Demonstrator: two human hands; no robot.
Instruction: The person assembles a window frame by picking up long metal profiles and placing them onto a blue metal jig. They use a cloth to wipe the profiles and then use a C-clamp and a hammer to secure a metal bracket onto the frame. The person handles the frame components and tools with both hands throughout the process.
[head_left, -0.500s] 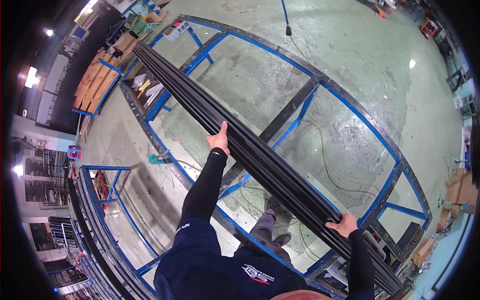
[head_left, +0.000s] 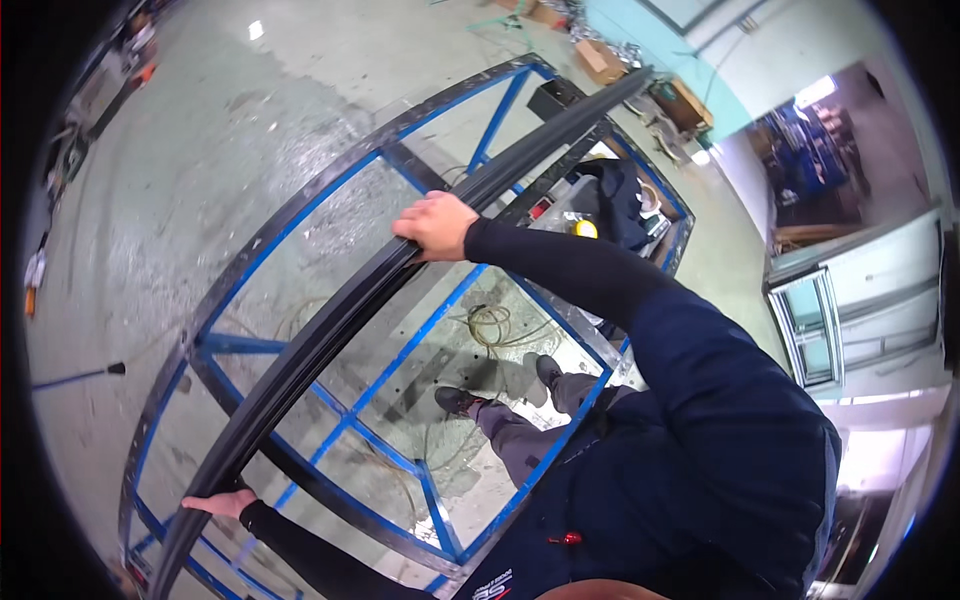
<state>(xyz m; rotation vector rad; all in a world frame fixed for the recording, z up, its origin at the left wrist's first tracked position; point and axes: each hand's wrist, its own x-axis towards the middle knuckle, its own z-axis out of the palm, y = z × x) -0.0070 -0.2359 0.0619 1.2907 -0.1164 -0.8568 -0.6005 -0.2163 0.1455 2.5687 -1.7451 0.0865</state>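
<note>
A bundle of long black grooved profiles (head_left: pixel 330 322) runs diagonally from the lower left to the upper right, over a blue metal frame table (head_left: pixel 345 415) with dark padded edges. My right hand (head_left: pixel 438 226) is closed over the profiles near their middle, knuckles up. Farther down at the lower left, my left hand (head_left: pixel 222 502) grips the same bundle from its near side. Its thumb lies along the top, and the fingers beneath are partly hidden. The bundle's lower left end reaches the picture's dark rim.
The table's right-end tray holds dark cloth (head_left: pixel 620 200), a yellow tape measure (head_left: pixel 585 229) and a tape roll (head_left: pixel 649 200). A coiled hose (head_left: pixel 490 325) lies on the floor near my feet. Cardboard boxes (head_left: pixel 600 62) stand beyond the far end. At right leans a framed window (head_left: pixel 806 328).
My view has swung to the right, bringing the tray end and window into sight. Both hands still hold the profiles, which now slant from lower left to upper right.
</note>
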